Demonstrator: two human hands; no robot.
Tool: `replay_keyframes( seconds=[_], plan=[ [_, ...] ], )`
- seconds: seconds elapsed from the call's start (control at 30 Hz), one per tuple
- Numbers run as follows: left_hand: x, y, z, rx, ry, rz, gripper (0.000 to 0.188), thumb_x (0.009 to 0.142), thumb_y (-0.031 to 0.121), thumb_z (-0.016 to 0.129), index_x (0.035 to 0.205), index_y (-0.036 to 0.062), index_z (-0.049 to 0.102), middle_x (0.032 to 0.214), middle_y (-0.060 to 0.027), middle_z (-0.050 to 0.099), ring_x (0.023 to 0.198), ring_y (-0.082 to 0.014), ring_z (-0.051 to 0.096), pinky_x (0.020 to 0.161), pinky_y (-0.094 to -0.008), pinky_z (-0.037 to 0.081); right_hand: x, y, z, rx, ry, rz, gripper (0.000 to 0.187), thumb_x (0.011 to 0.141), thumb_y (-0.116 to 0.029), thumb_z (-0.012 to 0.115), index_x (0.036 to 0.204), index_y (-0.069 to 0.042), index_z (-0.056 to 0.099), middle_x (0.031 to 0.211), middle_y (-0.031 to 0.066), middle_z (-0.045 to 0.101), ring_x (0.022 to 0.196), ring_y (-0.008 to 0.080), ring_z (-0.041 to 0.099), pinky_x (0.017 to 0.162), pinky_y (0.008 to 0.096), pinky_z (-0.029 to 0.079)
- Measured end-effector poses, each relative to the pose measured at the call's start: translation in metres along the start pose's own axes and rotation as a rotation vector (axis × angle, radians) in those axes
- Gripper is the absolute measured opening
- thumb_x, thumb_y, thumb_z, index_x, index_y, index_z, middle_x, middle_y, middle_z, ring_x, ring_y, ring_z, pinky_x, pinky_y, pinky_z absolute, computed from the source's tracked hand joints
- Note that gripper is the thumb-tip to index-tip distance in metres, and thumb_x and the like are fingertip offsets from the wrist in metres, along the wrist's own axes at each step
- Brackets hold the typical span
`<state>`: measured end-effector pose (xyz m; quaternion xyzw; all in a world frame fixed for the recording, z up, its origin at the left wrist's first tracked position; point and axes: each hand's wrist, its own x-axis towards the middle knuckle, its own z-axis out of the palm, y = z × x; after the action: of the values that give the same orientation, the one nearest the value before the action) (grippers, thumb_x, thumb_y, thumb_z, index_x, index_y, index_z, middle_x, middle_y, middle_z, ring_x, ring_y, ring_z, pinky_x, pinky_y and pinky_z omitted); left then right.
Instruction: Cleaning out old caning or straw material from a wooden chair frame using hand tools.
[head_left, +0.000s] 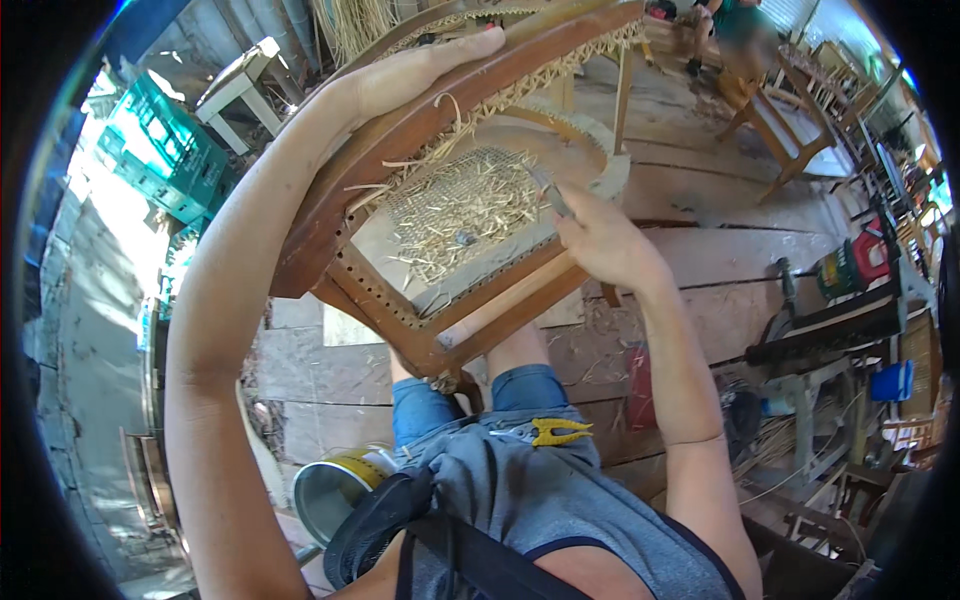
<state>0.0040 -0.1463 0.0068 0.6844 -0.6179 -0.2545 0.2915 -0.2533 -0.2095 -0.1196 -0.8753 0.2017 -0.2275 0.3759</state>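
Left hand (430, 65) clasping the chair frame (400, 142), right hand (608, 243) gripping a blade-like tool (557, 201) over it: apparently trimming; next calls for steady cuts.

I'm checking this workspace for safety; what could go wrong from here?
The yellow-handled metal pliers appear to lie loose on the person's grey shirt and could slide off with a shift. The thin grey metal tool in the right hand might slip and nick the brown wooden chair frame. The loose straw-coloured clippings seen inside it might scatter if jolted.
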Motion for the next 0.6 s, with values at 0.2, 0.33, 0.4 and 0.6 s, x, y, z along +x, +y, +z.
replay_keyframes(
  seconds=[0.2,0.33,0.4,0.6],
  plan=[
    [0.0,0.006,0.001,-0.032,0.018,-0.016,0.089,0.09,0.077,0.05,0.142,0.0057,0.055,0.123,-0.0133,0.064,0.104,-0.0164,0.061,0.089,-0.0298,0.048,0.004,-0.045,0.018,0.502,-0.009,0.128,0.03,0.108,-0.018,0.041,0.136,-0.01,0.048,0.072,0.0031,0.055,0.049,0.0103,0.054,0.042,0.0284,0.043],
    [-0.002,0.012,-0.001,-0.196,-0.096,-0.055,0.083,0.096,0.069,0.047,0.153,0.0086,0.039,0.144,-0.015,0.049,0.126,-0.0237,0.048,0.104,-0.0353,0.039,0.014,-0.055,0.028,0.598,0.014,0.176,0.032,0.108,-0.021,0.042,0.138,-0.009,0.048,0.069,0.0015,0.052,0.044,0.0073,0.047,0.04,0.0235,0.038],
    [-0.001,0.015,-0.002,-0.26,-0.149,-0.077,0.08,0.1,0.065,0.044,0.158,0.0101,0.032,0.153,-0.0162,0.042,0.136,-0.0269,0.042,0.11,-0.0368,0.035,0.017,-0.053,0.029,0.659,0.012,0.2,0.035,0.108,-0.022,0.044,0.14,-0.008,0.047,0.069,0.0007,0.05,0.043,0.0058,0.044,0.038,0.0213,0.035],
    [0.004,0.019,-0.003,-0.293,-0.167,-0.181,0.079,0.101,0.063,0.042,0.158,0.0092,0.032,0.153,-0.0167,0.043,0.134,-0.0277,0.044,0.108,-0.036,0.038,0.025,-0.053,0.017,0.862,-0.022,0.2,0.025,0.107,-0.022,0.048,0.12,-0.004,0.058,0.066,0.0006,0.048,0.041,0.0057,0.039,0.035,0.0206,0.03]
  ],
)
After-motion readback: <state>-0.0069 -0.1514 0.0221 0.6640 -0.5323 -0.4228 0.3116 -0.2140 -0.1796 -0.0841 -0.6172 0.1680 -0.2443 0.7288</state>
